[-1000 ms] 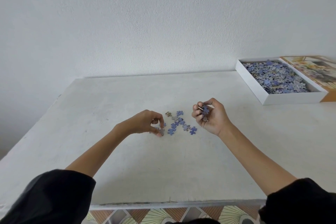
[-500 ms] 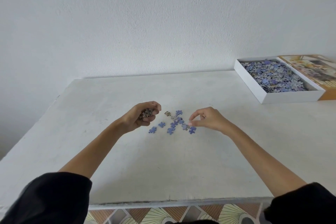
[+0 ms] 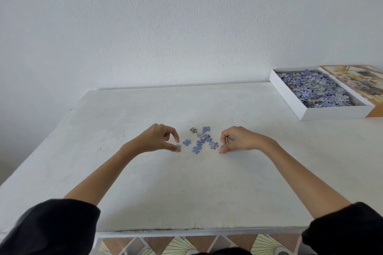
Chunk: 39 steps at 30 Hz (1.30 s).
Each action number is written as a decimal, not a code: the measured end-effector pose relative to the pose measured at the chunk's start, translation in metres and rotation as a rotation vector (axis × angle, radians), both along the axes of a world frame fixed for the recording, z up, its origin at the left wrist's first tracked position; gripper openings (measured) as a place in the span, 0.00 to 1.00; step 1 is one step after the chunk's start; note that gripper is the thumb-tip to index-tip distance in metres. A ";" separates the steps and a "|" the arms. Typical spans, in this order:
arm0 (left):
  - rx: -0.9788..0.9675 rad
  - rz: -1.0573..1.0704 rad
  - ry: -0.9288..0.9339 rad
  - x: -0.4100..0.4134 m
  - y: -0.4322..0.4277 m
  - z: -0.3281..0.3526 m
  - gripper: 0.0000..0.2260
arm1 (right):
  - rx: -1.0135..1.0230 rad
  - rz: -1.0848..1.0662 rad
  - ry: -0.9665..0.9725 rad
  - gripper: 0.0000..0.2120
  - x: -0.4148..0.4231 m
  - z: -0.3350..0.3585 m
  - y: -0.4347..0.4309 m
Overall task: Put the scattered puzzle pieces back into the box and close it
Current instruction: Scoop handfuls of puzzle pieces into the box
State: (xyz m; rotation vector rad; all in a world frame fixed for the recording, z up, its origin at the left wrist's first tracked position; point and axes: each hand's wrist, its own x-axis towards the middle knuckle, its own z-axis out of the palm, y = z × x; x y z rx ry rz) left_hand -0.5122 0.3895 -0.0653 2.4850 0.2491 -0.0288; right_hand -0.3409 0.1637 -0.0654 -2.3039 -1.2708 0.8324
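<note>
Several small blue and grey puzzle pieces [image 3: 200, 141] lie scattered at the middle of the white table [image 3: 186, 188]. My left hand [image 3: 159, 138] is at the left end of the cluster, fingers curled round gathered pieces, thumb and forefinger pinching a blue piece [image 3: 178, 147] on the table. At the right end my right hand [image 3: 240, 141] curls round pieces too, one showing at its fingers, thumb tip down on the table. The open white box [image 3: 306, 114], filled with pieces, stands at the far right with its printed lid [image 3: 362, 80] beside it.
A white wall runs along the table's far edge. The table's front edge is just above my black sleeves, with patterned floor tiles below it.
My left hand, turned palm-up with pieces half a second ago, has rolled over and dropped to the table at the leftmost piece. My right hand stays low at the cluster's right end.
</note>
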 end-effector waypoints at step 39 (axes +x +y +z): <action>-0.616 0.258 0.102 0.013 -0.015 0.016 0.11 | 0.161 -0.210 -0.126 0.11 -0.024 -0.007 0.019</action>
